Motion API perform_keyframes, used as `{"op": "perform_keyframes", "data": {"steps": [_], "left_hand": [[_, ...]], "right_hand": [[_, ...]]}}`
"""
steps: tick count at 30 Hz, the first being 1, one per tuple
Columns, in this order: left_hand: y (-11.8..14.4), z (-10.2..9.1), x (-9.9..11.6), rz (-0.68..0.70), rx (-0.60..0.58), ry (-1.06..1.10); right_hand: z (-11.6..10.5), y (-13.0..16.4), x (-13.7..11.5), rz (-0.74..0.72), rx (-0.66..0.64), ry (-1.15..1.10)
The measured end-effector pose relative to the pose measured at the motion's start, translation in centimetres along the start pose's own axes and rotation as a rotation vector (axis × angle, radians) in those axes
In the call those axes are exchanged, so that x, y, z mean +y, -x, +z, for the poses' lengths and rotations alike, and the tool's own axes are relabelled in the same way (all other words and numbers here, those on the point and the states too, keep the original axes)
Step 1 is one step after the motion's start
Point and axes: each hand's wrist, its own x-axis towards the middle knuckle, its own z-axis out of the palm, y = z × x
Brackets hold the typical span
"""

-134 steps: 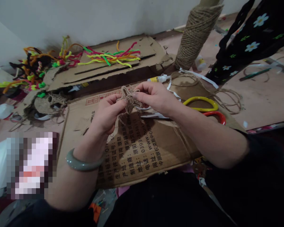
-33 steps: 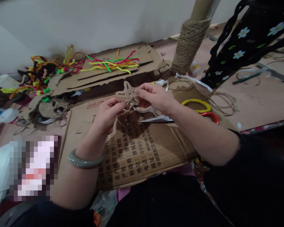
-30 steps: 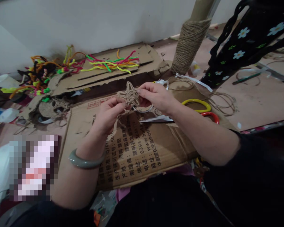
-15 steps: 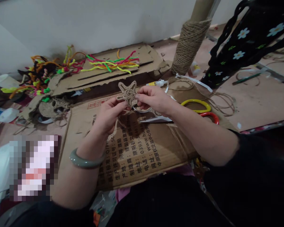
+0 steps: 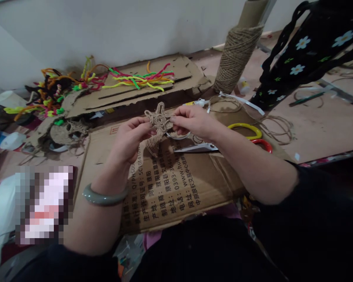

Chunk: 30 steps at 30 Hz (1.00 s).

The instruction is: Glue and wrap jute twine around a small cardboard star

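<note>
A star shape of coiled jute twine (image 5: 159, 119) is held up between my hands, with a spiral at its middle. My left hand (image 5: 131, 135) pinches its left side; a jade-green bangle circles that wrist. On the opposite side, the fingers of my right hand (image 5: 191, 122) are closed on a point of the star. Just below it is a ribbed piece of twine work (image 5: 153, 144), partly covered by the star; whether the two are joined I cannot tell. Scissors (image 5: 200, 148) with yellow and red handles lie beneath my right forearm.
Under my hands lies a printed cardboard sheet (image 5: 170, 196). Behind it, colourful pipe cleaners (image 5: 141, 80) rest on another cardboard piece. A large twine spool (image 5: 235, 55) and a black flowered bag (image 5: 306, 58) stand at the right. A glue bottle (image 5: 197, 103) lies behind my right hand.
The star has turned and tilted in my fingers. My left hand has shifted slightly left along its edge, and the ribbed twine piece below now shows more.
</note>
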Motion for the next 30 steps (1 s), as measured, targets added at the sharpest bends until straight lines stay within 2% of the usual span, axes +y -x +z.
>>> {"op": "perform_keyframes", "data": {"steps": [4,6,9,15,21,26,28,30], "left_hand": [[-0.2,-0.7,0.6,0.037,0.02,0.027],[-0.3,-1.0,0.8,0.036,0.004,0.006],[-0.4,-1.7,1.0,0.03,0.009,-0.008],[1.4,-4.1,1.3,0.035,0.146,-0.037],[4.6,-6.2,0.4,-0.015,0.177,-0.249],[5.6,-7.0,-0.6,-0.139,0.105,-0.382],[6.0,-7.0,-0.8,-0.074,0.129,-0.517],[6.8,-7.1,-1.1,0.073,0.216,-0.652]], "right_hand": [[0.0,0.2,0.3,-0.081,-0.141,0.115],[0.0,0.1,0.4,-0.105,-0.156,0.147],[-0.3,-0.3,0.6,-0.132,-0.057,0.205],[-0.9,-0.7,0.9,-0.262,0.115,0.404],[-0.9,-0.3,0.6,-0.364,0.113,0.565],[-0.6,-0.3,0.6,-0.388,0.102,0.601],[-0.5,-0.3,0.6,-0.396,0.094,0.614],[-0.4,-0.3,0.7,-0.401,0.1,0.618]]}}
